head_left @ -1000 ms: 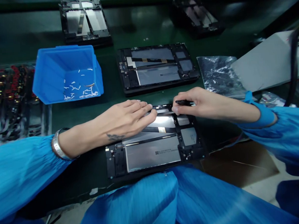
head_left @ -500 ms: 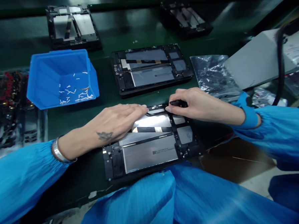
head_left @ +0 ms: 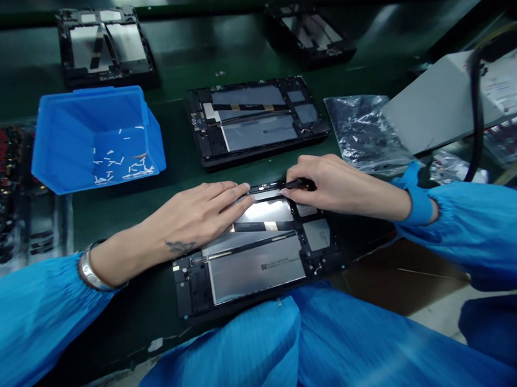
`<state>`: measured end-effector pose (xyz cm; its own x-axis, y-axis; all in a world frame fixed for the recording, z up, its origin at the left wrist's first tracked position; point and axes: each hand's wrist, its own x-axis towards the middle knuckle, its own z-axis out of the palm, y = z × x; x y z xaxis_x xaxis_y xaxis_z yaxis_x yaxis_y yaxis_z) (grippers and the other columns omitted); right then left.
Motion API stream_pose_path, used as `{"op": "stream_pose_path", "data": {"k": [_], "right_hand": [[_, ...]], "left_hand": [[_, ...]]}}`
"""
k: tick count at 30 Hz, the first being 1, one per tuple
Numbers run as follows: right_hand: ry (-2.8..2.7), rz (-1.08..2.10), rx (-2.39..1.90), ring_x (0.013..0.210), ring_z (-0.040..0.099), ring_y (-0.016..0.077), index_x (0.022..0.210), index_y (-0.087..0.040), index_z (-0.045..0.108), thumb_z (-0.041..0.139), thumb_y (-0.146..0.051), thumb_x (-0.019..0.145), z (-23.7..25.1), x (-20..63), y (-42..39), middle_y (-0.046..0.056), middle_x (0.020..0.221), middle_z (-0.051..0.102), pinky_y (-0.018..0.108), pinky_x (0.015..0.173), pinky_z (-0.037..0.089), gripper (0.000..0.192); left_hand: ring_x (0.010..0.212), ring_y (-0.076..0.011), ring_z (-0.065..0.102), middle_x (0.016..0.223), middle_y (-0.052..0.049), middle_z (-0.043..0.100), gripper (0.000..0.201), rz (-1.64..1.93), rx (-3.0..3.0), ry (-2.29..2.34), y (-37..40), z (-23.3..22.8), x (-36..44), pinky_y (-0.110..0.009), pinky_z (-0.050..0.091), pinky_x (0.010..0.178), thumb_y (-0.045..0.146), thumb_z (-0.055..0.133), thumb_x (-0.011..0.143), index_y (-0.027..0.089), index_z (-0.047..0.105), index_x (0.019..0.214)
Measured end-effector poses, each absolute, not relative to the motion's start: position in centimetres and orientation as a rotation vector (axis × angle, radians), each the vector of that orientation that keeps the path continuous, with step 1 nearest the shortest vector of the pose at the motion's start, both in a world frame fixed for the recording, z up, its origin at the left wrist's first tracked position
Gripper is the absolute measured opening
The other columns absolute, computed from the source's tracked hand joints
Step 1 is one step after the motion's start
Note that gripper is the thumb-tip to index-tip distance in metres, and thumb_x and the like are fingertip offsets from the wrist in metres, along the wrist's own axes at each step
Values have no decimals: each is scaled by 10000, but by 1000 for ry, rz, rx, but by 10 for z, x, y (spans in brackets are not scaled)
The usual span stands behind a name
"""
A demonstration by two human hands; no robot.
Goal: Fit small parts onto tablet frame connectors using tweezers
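Black and silver, the opened tablet [head_left: 257,257] lies low in the middle of the frame on the green worktop [head_left: 183,168]. The left hand [head_left: 194,214] rests flat on its upper edge, fingers spread narrowly. The right hand [head_left: 331,184] pinches a thin black tool [head_left: 299,184] against the same edge. Just above lies a second opened tablet [head_left: 255,121]; a blue bin [head_left: 93,138] of white scraps sits at upper left.

Blue bin [head_left: 65,140], black tablet chassis [head_left: 194,283], green table [head_left: 175,175]
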<state>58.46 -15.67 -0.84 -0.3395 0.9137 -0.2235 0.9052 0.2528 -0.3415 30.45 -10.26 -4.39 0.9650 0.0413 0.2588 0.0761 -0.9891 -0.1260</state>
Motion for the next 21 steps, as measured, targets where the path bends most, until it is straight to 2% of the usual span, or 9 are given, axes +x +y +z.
{"op": "stream_pose_path", "data": {"k": [4, 9, 21], "right_hand": [[-2467, 660, -1810, 670, 468, 152, 884, -152, 663, 543, -361, 949, -7, 583, -157, 61, 817, 552, 291, 606, 299, 249], [-2473, 650, -1830, 658, 460, 145, 883, -151, 661, 544, -350, 947, -8, 583, -158, 64, 826, 554, 288, 606, 297, 239], [-2470, 635, -1811, 667, 436, 136, 872, -153, 640, 523, -333, 942, -11, 583, -160, 57, 827, 537, 279, 603, 283, 226]], "left_hand": [[1247, -290, 616, 1392, -203, 606, 382, -356, -2991, -104, -103, -43, 306, -408, 571, 988, 126, 391, 1041, 59, 534, 1389], [1212, -311, 634, 1377, -222, 609, 371, -339, -2931, -78, -103, -41, 306, -417, 589, 950, 120, 389, 1039, 27, 561, 1355], [1171, -304, 647, 1337, -229, 622, 375, -298, -2852, -63, -103, -40, 311, -413, 599, 896, 133, 374, 1049, 51, 538, 1376]]}}
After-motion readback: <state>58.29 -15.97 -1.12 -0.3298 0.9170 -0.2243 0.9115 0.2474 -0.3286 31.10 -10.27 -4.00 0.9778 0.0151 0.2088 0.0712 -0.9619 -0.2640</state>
